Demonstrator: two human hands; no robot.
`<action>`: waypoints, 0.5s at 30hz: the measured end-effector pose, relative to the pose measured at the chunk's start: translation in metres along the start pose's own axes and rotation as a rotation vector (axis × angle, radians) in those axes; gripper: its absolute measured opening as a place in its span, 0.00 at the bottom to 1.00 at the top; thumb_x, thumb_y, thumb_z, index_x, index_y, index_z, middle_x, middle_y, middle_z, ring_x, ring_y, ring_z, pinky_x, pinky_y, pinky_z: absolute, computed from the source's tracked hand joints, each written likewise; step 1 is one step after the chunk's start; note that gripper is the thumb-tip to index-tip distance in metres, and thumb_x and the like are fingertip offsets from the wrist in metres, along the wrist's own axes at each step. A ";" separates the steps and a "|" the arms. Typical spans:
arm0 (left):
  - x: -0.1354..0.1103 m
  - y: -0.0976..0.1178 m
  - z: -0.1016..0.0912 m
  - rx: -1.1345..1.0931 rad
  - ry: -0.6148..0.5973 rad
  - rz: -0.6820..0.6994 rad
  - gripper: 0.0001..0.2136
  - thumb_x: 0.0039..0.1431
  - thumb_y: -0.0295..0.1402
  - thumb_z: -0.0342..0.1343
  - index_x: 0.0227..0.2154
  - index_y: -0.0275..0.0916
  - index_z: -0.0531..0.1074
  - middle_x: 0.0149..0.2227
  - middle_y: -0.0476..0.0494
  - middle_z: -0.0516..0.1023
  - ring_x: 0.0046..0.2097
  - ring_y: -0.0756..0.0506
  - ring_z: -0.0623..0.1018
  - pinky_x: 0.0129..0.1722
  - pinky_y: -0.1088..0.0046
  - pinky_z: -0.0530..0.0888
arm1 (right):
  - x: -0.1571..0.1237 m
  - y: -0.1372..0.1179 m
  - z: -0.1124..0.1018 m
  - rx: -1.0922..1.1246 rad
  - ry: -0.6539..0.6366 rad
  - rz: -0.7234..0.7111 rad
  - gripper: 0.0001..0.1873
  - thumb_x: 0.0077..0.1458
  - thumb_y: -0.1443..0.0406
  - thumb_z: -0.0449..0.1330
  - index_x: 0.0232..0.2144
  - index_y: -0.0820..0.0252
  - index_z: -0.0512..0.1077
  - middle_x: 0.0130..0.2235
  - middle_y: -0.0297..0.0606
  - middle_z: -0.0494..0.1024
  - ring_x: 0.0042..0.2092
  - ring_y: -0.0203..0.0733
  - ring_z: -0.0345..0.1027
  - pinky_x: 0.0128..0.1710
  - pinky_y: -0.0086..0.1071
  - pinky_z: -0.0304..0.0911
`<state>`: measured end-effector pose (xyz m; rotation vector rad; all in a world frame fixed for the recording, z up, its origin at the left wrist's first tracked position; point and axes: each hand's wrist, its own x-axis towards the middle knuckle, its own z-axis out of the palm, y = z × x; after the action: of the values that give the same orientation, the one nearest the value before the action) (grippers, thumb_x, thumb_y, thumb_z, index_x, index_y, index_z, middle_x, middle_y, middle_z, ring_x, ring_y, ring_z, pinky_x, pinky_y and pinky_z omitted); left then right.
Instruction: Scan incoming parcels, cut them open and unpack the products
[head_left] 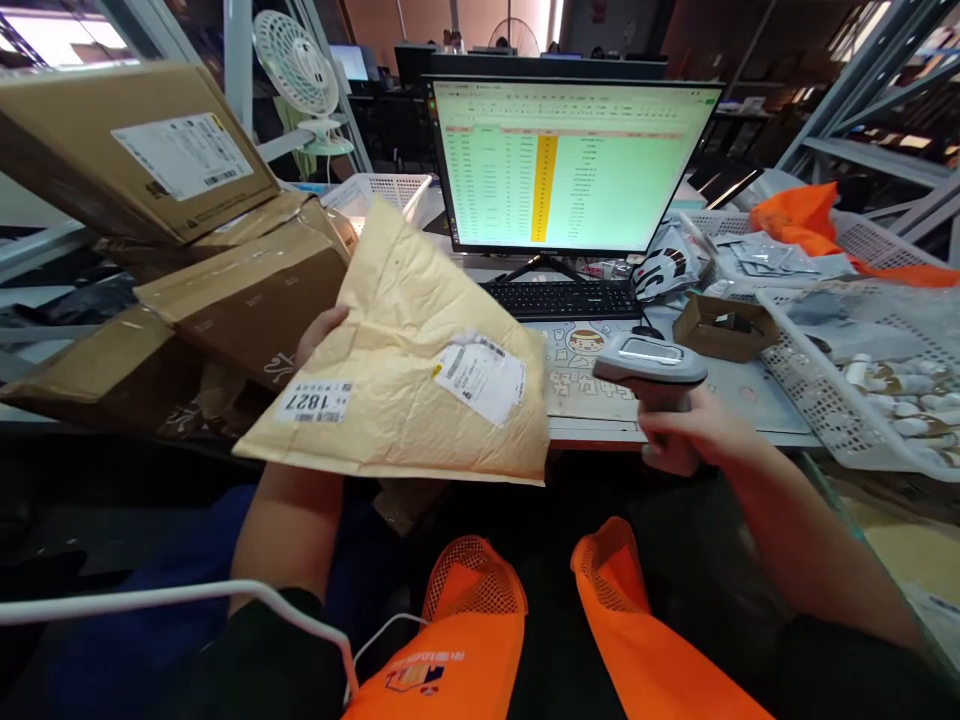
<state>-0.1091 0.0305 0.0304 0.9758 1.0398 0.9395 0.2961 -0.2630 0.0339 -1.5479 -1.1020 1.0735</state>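
Left hand (321, 335) pinches the envelope (401, 360), fingers mostly hidden; right hand (694, 430) wraps the scanner (651, 360) right of the envelope, best aimed squarely at a flat label (484, 378).

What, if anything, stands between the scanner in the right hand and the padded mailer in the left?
Nothing visible does: only an open gap separates the scanner, in the right hand, from the padded mailer in the left hand. The printed desk mat seen through that gap lies beyond them.
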 end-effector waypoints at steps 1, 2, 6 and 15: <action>-0.001 -0.015 -0.012 0.018 0.028 0.003 0.26 0.63 0.50 0.61 0.48 0.26 0.76 0.45 0.33 0.87 0.57 0.29 0.82 0.65 0.49 0.76 | 0.003 0.013 -0.018 -0.021 0.105 0.038 0.13 0.44 0.59 0.74 0.28 0.56 0.75 0.20 0.34 0.75 0.20 0.42 0.69 0.18 0.33 0.64; -0.003 -0.032 -0.022 0.055 0.036 0.039 0.29 0.61 0.54 0.61 0.47 0.28 0.77 0.42 0.35 0.87 0.55 0.30 0.83 0.62 0.52 0.78 | 0.009 0.028 -0.037 -0.040 0.209 0.094 0.15 0.42 0.57 0.76 0.29 0.56 0.76 0.22 0.36 0.77 0.22 0.44 0.71 0.20 0.34 0.67; -0.008 -0.097 -0.041 0.180 0.072 0.057 0.28 0.44 0.56 0.72 0.36 0.34 0.80 0.29 0.41 0.84 0.36 0.36 0.83 0.38 0.63 0.82 | 0.041 0.090 -0.122 -0.089 0.535 0.312 0.24 0.40 0.52 0.77 0.36 0.59 0.79 0.29 0.48 0.83 0.27 0.54 0.76 0.23 0.43 0.71; 0.023 -0.152 -0.046 0.768 0.039 0.461 0.22 0.53 0.55 0.60 0.18 0.42 0.79 0.34 0.38 0.84 0.36 0.36 0.81 0.33 0.66 0.74 | 0.072 0.121 -0.178 -0.971 0.882 0.373 0.15 0.55 0.53 0.68 0.28 0.59 0.80 0.39 0.63 0.82 0.50 0.71 0.76 0.50 0.57 0.66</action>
<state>-0.1254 0.0173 -0.1290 1.8992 1.2652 0.9352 0.5026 -0.2478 -0.0594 -2.6821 -0.6968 -0.1108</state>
